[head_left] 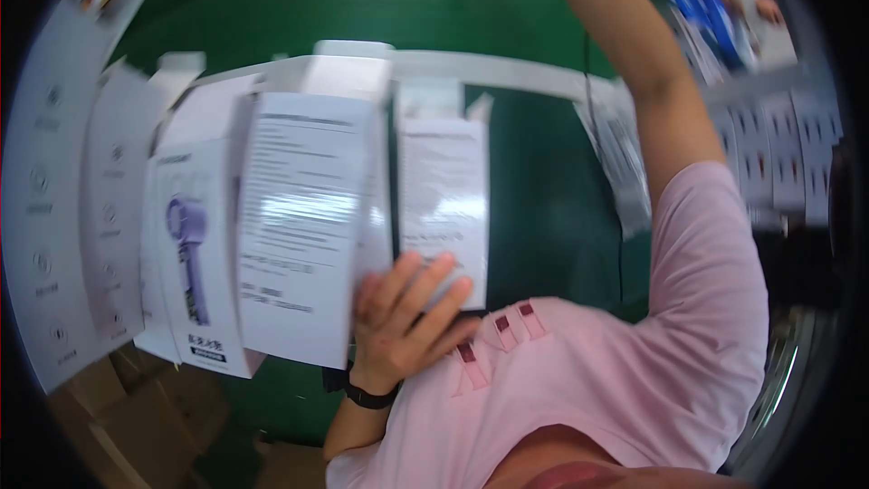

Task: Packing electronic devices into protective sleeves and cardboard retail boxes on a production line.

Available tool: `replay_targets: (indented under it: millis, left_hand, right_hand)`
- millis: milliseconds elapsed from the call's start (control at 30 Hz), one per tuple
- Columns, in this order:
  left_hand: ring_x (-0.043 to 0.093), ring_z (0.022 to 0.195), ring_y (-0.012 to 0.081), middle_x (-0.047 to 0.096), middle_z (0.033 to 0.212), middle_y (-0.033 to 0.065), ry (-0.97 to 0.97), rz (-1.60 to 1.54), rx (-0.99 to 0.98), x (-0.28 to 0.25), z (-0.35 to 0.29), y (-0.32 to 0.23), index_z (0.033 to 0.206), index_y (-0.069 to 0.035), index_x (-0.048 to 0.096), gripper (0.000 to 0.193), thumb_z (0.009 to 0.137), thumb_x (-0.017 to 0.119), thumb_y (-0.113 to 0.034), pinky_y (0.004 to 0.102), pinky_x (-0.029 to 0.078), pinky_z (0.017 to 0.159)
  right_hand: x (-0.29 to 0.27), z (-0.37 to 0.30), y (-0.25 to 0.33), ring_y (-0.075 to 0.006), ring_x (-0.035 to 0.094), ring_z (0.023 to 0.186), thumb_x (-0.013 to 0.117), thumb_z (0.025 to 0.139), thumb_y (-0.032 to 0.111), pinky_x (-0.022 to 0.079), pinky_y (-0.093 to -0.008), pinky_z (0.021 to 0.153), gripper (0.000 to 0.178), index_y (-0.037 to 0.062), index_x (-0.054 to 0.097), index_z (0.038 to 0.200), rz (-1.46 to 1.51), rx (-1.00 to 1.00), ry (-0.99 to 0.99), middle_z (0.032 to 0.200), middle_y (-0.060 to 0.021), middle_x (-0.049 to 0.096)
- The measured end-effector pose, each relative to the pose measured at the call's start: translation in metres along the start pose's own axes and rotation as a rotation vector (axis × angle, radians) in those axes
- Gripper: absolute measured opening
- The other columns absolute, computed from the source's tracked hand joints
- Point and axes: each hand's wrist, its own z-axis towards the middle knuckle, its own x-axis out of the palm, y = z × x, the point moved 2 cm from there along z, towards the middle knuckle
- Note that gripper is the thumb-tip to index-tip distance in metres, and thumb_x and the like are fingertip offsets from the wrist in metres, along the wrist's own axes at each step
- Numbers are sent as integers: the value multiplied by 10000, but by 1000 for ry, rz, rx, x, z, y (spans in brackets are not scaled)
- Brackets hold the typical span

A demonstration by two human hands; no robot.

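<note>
My left hand [403, 317], with a dark band on the wrist, lies with fingers stretched out against the lower end of a narrow white box [444, 186]. Its thumb side is next to a larger white printed box [303, 226]. Further left is a white box picturing a purple handheld fan [187, 254], and beyond it more white boxes [113, 208] stand in the row. Several have raised flaps at their far ends. My right arm [638, 45] reaches far forward, and its hand is cut off by the top edge.
Under the boxes is a green table [552, 190] with a pale strip across it. A clear plastic bag [620, 158] and a dark cable lie to the right. Printed white boxes [769, 149] stand at far right. Brown cartons [149, 407] sit lower left. Another person's hand [769, 9] shows upper right.
</note>
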Motion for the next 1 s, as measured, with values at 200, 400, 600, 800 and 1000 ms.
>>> replay_targets:
  millis: [200, 400, 600, 800, 1000]
  left_hand:
    - [483, 1308, 358, 585, 1358, 132, 22, 7, 54, -4, 16, -24, 1201, -96, 676, 603, 735, 808, -455, 525, 226, 1149]
    - [474, 1297, 418, 546, 1354, 240, -135, -474, 165, -7, 8, -72, 1370, 5, 511, 784, 766, 808, -396, 514, 356, 1085]
    - [444, 1343, 324, 344, 1515, 236, 200, -1440, -476, 48, 28, -120, 1558, -19, 129, 948, 882, 727, -311, 421, 336, 1119]
    - [493, 1250, 232, 488, 1356, 133, 45, -1676, -433, 75, 37, -154, 1472, 2, 278, 831, 845, 785, -201, 348, 404, 1049]
    - [529, 1180, 205, 517, 1290, 109, -261, -1002, -153, 24, 26, -105, 1388, -6, 394, 834, 699, 861, -52, 347, 432, 1016]
  right_hand:
    - [123, -321, 261, -343, 616, 1086, 640, 879, 372, 470, -404, 964, 553, -86, 600, 1188, -1201, 383, -382, 1148, -251, 649]
    - [183, -443, 138, -401, 657, 962, 738, 756, 477, 515, -459, 847, 696, -24, 587, 1215, -961, 678, -450, 1055, -248, 678]
    - [204, -468, 136, -120, 623, 921, 680, 792, 112, 499, -292, 823, 430, -26, 590, 1189, 62, 246, -545, 1026, -34, 669]
    - [297, -467, 190, -218, 436, 1310, 738, 848, 145, 319, -384, 1112, 733, -30, 364, 1454, 166, -153, -708, 1394, -119, 479]
    - [240, -509, 257, -298, 541, 1226, 654, 892, 119, 363, -388, 1078, 469, -80, 537, 1301, -260, -531, -926, 1297, -184, 577]
